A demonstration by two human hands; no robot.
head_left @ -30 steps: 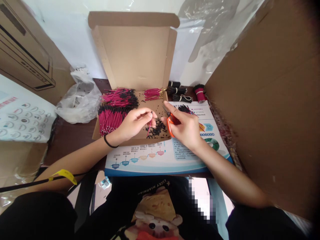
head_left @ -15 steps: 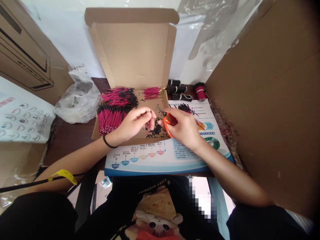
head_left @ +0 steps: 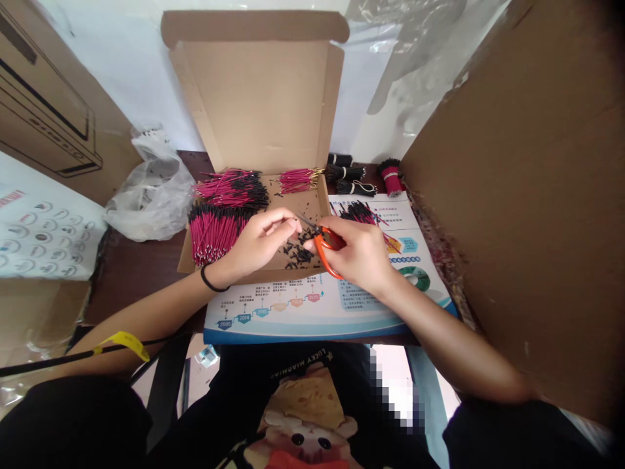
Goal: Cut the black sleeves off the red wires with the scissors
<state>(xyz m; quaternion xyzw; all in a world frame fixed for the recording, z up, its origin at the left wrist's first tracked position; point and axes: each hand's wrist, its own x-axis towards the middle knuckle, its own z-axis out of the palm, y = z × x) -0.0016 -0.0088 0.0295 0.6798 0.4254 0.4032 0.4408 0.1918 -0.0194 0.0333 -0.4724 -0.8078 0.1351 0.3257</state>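
The left hand (head_left: 256,246) is narrow, with its fingertips (head_left: 291,223) pinched on a thin wire end that is hard to see. The right hand (head_left: 359,255) closes around the orange scissors (head_left: 328,241), and their blades point to 10 o'clock, very near those fingertips. Both hands are above an open cardboard box (head_left: 254,91). Under them, at the box's 4 o'clock, lies a loose pile of small black pieces (head_left: 295,255). In the box are three bundles of red wires with black ends: two large bundles (head_left: 215,231) and (head_left: 232,189) at 9 and 10 o'clock, and one small bundle (head_left: 299,181) at 12 o'clock. Beyond the box, at 1 o'clock, are three black bundles (head_left: 345,172) and one red bundle (head_left: 390,177). One more loose bundle (head_left: 359,212) lies on a printed paper sheet (head_left: 312,312) at 3 o'clock of the box. This sheet has Chinese text and a timeline, where "2005" and "2014" can be read. The shirt (head_left: 293,384) shows the word "LUCKY". The left wrist wears one black band (head_left: 211,279).
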